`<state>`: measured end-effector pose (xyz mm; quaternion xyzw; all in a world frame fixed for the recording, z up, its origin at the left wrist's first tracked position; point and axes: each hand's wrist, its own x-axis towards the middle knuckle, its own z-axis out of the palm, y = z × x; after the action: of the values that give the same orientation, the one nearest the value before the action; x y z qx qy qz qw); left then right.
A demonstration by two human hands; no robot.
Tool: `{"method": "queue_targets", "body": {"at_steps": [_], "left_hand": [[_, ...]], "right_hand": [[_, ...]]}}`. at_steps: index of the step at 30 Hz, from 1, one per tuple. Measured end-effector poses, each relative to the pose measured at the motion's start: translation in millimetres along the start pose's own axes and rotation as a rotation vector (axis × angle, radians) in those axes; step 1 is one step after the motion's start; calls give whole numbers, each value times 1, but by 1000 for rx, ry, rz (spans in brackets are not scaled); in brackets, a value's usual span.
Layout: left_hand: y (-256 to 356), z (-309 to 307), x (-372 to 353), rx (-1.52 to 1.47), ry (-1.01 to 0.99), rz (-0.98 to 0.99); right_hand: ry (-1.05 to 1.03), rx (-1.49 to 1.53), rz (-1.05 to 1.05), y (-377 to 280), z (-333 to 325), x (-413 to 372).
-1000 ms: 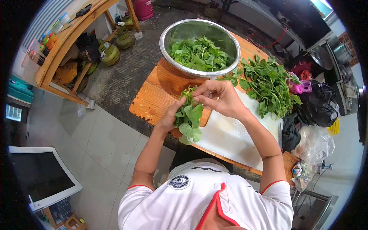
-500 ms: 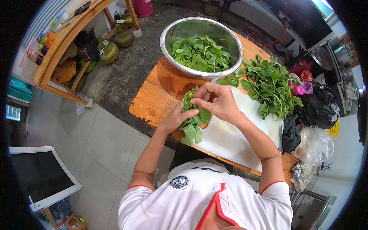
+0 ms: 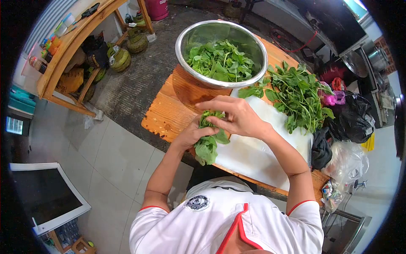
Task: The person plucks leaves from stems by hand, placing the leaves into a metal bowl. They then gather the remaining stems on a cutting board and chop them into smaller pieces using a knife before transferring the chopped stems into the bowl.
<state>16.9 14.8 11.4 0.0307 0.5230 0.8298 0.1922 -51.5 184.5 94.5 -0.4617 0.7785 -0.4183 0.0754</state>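
A bunch of leafy greens [image 3: 206,150] is gripped in my left hand [image 3: 189,136], its leaves hanging below the fingers near the table's front edge. Over the top of that bunch is my right hand [image 3: 242,119], fingers stretched out to the left and thumb apart from them, right at the stems. A white cutting board [image 3: 258,158] lies beneath my right forearm. Beyond my hands stands a steel bowl [image 3: 201,36] partly filled with picked leaves [image 3: 222,61]. Long-stemmed greens [image 3: 298,97] are heaped at the board's far right.
On the wooden table [image 3: 163,111], a dark-handled knife [image 3: 310,153] lies along the board's right edge. Black plastic bags [image 3: 351,118] and a clear bag [image 3: 347,161] crowd the right side. Green gas cylinders [image 3: 120,58] stand by a wooden shelf [image 3: 69,51] at left.
My right hand has lifted its fingers from a pinch on the greens and spread them leftward over the bunch. The bunch in my left hand has shifted slightly down and left.
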Motion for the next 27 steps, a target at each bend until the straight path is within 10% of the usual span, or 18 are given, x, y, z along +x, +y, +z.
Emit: {"method": "queue_targets", "body": {"at_steps": [13, 20, 27], "left_hand": [[4, -1, 0, -160, -220, -104], [13, -7, 2, -348, -289, -68], [18, -7, 3, -262, -299, -106]], "right_hand": [[-140, -77, -120, -7, -26, 22], [143, -608, 293, 91, -106, 96], [-237, -527, 314, 126, -134, 132]]}}
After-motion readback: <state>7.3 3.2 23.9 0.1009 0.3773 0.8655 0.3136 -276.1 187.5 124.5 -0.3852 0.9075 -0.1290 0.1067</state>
